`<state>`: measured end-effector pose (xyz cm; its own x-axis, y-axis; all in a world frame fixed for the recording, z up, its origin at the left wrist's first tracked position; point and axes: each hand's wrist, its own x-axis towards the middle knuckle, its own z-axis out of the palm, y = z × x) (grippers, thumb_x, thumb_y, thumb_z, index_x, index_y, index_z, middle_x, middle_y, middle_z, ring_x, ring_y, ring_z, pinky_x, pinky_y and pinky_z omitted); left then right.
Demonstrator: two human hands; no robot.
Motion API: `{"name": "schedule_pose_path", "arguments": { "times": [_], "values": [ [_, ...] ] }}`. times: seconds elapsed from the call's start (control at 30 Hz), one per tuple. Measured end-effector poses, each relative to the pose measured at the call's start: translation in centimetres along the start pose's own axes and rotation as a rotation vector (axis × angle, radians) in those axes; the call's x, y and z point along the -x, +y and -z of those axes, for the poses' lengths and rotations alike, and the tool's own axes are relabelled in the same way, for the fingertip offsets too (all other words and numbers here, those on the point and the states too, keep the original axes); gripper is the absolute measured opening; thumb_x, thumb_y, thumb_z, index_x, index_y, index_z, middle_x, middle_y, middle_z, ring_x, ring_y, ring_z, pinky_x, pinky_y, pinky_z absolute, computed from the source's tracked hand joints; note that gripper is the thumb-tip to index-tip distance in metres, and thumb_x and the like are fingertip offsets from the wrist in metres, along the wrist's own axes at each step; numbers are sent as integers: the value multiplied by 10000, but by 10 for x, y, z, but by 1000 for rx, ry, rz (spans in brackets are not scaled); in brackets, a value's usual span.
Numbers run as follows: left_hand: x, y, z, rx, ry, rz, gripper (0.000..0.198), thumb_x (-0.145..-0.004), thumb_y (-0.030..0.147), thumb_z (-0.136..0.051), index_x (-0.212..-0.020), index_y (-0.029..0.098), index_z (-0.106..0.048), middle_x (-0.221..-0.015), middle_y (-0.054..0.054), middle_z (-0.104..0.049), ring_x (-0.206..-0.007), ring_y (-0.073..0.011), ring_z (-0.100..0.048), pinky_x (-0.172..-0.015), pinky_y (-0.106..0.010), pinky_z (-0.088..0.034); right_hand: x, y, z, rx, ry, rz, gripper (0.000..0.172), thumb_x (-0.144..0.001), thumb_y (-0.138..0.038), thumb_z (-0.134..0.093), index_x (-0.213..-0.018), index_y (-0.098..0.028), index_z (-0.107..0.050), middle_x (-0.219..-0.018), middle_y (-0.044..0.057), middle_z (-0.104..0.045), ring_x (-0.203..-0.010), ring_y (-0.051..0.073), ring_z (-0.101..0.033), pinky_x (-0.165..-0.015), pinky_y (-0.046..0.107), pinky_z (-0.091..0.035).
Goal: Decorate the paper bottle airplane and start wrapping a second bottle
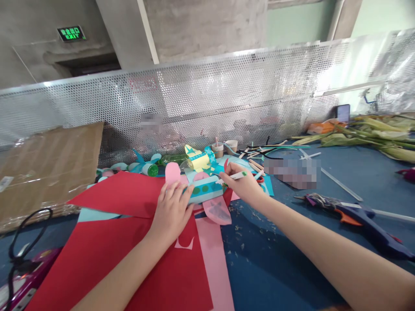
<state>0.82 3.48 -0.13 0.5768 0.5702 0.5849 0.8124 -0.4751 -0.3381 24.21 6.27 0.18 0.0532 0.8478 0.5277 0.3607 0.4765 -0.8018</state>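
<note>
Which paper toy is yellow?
The yellow toy, left of the two cups; the light-blue toy touching the left hand has green dots; the blue toy is farther left.

A pale-blue paper model [199,190] with a darker blue band and round green dots lies sideways at the frame's centre. Over its right end, a slim white marker pen [237,176] slants, its green end pointing right and slightly upward.

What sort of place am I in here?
Probably an indoor craft workspace: a glue gun and red paper lie on the table, with an exit sign beyond.
</note>
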Motion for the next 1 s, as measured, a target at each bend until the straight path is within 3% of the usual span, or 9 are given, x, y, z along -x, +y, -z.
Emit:
{"name": "schedule_pose_path", "arguments": {
  "times": [1.0],
  "values": [
    [0,0,0,25,-8,16,362,-899,229,-499,-1241,167,-603,-1217,-129,-657,-1191,-332,-539,-1088,-565,-335,-1,-1,1,29,27,6,268,-764,-354,-550,-601,-246,-367,-528,-55,-432,-530,137,-408,-535,274,-304]
  ]
}}
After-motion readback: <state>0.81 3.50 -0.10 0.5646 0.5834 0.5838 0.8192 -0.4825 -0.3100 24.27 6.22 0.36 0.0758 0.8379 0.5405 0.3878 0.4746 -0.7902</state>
